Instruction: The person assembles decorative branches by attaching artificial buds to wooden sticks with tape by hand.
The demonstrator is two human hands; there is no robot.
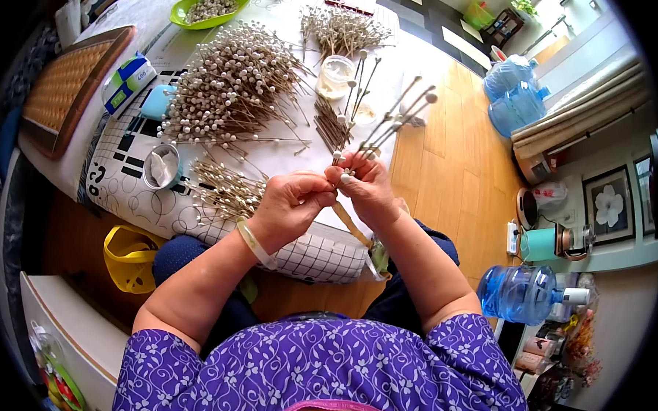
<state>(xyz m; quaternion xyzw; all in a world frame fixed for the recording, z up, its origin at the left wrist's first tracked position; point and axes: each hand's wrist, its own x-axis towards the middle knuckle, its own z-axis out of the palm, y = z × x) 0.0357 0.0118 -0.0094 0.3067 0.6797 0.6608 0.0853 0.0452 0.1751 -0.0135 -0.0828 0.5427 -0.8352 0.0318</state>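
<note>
My right hand [370, 191] is closed round a small bunch of thin brown stems [387, 132] with round heads, which fan out up and to the right. Close against it, my left hand [291, 207] pinches at the lower ends of the bunch; a small white bead head [337, 155] shows just above the fingertips. A tan strip of tape [352, 225] hangs from between the hands toward my lap. Exactly what the left fingertips grip is partly hidden. Just beyond the hands lie a bundle of short bare sticks [333, 124] and an open jar of pale material [335, 77].
A big heap of white-headed stems [228, 85] covers the table's middle, with smaller bunches [225, 188] [343, 30] around it. A green bowl [210, 8], a tissue pack [128, 83] and a small tub [163, 167] stand there too. A yellow basket [129, 258] sits at lower left.
</note>
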